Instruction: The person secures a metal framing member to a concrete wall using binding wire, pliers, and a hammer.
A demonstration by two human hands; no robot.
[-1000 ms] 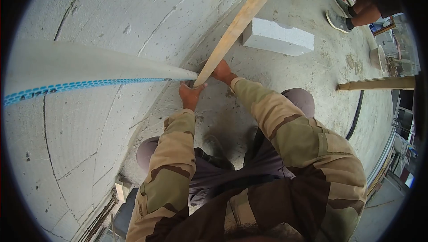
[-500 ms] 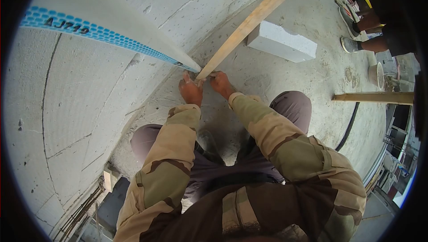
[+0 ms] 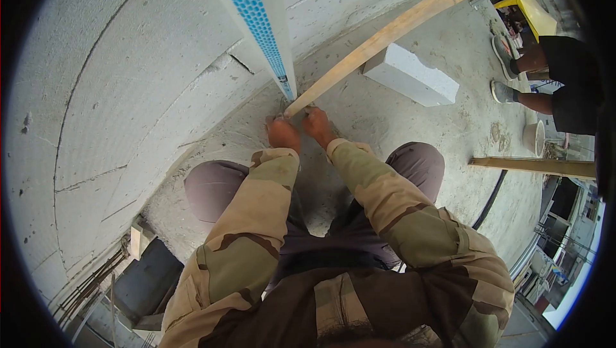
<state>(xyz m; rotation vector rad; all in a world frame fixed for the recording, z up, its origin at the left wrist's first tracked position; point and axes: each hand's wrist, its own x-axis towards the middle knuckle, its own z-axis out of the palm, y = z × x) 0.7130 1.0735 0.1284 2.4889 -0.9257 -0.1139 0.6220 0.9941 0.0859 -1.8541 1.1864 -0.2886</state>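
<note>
I crouch with both hands low at the foot of a wooden batten [image 3: 375, 39], which slants up to the right. A long white profile with a blue dotted strip [image 3: 260, 17] rises beside it, its lower end meeting the batten near the floor. My left hand [image 3: 283, 134] is closed at the batten's lower end; what its fingers grip is hidden. Just to the right, my right hand [image 3: 319, 125] is closed too, its fingertips pinching something small by the batten, too small to name.
A pale block wall [image 3: 128, 91] runs along the left. On the concrete floor lie a white block [image 3: 414, 75] and another timber [image 3: 532, 166]. A bucket [image 3: 534, 137] and a person's legs in shoes [image 3: 505, 91] are at the right. A dark hose [image 3: 491, 200] curves nearby.
The white profile has swung from leaning left to nearly upright in view. My left hand has shifted slightly right and down from the profile's end. The view has tilted a little.
</note>
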